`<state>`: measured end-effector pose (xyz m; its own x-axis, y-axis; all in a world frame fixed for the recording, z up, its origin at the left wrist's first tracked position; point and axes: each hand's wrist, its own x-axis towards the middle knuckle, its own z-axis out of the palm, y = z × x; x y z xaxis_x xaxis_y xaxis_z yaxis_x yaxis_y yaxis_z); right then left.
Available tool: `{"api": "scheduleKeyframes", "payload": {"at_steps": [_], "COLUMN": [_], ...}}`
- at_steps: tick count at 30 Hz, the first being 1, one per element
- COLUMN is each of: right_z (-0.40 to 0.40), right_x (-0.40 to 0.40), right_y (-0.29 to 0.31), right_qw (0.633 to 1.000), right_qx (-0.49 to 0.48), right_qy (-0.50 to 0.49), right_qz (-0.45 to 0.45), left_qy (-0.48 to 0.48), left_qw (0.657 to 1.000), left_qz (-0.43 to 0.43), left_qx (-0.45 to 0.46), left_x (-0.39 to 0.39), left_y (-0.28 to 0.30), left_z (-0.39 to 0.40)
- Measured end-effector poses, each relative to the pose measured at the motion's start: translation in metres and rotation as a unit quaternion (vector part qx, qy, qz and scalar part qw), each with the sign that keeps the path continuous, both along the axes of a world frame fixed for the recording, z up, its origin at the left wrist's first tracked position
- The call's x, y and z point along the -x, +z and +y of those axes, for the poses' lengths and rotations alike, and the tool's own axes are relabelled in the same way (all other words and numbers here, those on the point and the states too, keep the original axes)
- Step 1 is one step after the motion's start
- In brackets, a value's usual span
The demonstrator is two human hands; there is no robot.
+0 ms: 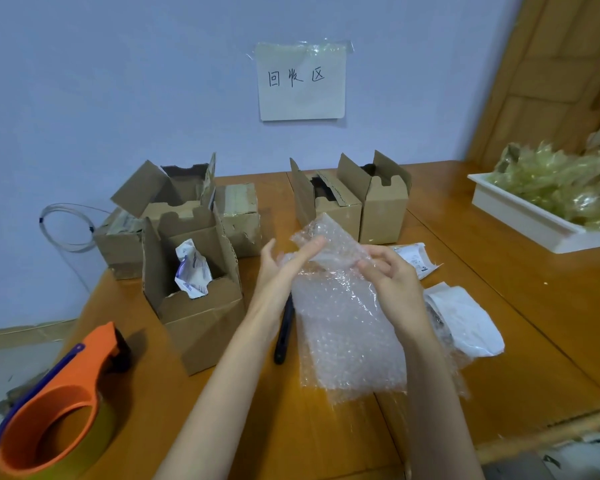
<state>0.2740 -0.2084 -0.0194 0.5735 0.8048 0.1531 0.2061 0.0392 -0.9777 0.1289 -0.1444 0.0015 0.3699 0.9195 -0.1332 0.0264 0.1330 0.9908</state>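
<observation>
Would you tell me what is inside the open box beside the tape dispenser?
A crumpled white packet with purple print pokes out of the box; its walls hide anything lower down.

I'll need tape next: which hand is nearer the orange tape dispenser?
Left. The left hand lies against the bubble wrap, up and right of the tape dispenser; the right hand pinches the bubble wrap farther right.

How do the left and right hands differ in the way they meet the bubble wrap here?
The left hand has straight, spread fingers laid against the bubble wrap; the right hand has curled fingers pinching it. The left hand touches the folded upper part from the left; the right hand holds the right edge, slightly lower. Both are raised above the wooden table and touch the same sheet.
</observation>
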Motion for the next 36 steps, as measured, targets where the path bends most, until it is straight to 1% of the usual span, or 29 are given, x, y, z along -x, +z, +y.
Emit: {"api": "scheduleKeyframes", "payload": {"at_steps": [3, 4, 6, 9, 11, 14, 18, 19, 21, 23, 27, 31, 33, 34, 35, 36], "right_z": [0.0, 0.001, 0.001, 0.0, -0.002, -0.005, -0.008, -0.01, -0.012, -0.013, -0.007, 0.0, 0.003, 0.002, -0.001, -0.004], "right_x": [-0.001, -0.001, 0.0, 0.004, 0.007, 0.008, 0.006, 0.003, 0.0, 0.001, 0.003, 0.006, 0.008, 0.007, 0.006, 0.003], "right_y": [-0.002, -0.004, -0.004, -0.003, -0.001, -0.004, 0.001, 0.002, 0.003, 0.003, -0.004, -0.013, -0.015, -0.014, -0.01, -0.008], "right_qw": [0.999, 0.998, 0.996, 0.993, 0.989, 0.976, 0.972, 0.974, 0.978, 0.982, 0.994, 0.999, 0.997, 0.994, 0.99, 0.983], "right_qx": [0.03, 0.041, 0.062, 0.1, 0.121, 0.15, 0.082, 0.064, 0.049, 0.048, 0.016, 0.0, 0.022, 0.057, 0.102, 0.144], "right_qy": [0.008, 0.008, 0.011, 0.025, 0.052, 0.121, 0.162, 0.17, 0.19, 0.182, 0.104, -0.023, -0.053, -0.048, -0.019, 0.039], "right_qz": [0.039, 0.047, 0.065, 0.061, 0.074, 0.098, 0.149, 0.135, 0.069, 0.02, -0.015, -0.024, -0.055, -0.081, -0.1, -0.103], "left_qy": [-0.082, -0.096, -0.094, -0.064, -0.021, 0.018, 0.066, 0.082, 0.11, 0.133, 0.151, 0.168, 0.18, 0.188, 0.198, 0.204], "left_qw": [0.995, 0.993, 0.993, 0.998, 0.999, 0.999, 0.994, 0.992, 0.987, 0.984, 0.983, 0.98, 0.978, 0.977, 0.976, 0.975], "left_qz": [-0.052, -0.07, -0.066, -0.015, 0.002, -0.017, -0.064, -0.077, -0.096, -0.104, -0.095, -0.105, -0.102, -0.096, -0.091, -0.085], "left_qx": [-0.008, -0.013, -0.011, 0.01, 0.036, 0.041, 0.051, 0.059, 0.07, 0.065, 0.043, 0.035, 0.027, 0.022, 0.017, 0.013], "left_x": [0.003, 0.003, 0.003, 0.001, 0.002, 0.003, 0.003, 0.002, 0.0, -0.001, -0.002, -0.003, -0.006, -0.006, -0.005, -0.004], "left_y": [-0.003, -0.001, 0.0, -0.005, -0.01, -0.016, -0.018, -0.018, -0.018, -0.016, -0.016, -0.022, -0.026, -0.027, -0.028, -0.028], "left_z": [0.003, 0.0, 0.0, 0.003, 0.007, 0.007, 0.009, 0.011, 0.015, 0.015, 0.015, 0.016, 0.014, 0.015, 0.016, 0.019]}}
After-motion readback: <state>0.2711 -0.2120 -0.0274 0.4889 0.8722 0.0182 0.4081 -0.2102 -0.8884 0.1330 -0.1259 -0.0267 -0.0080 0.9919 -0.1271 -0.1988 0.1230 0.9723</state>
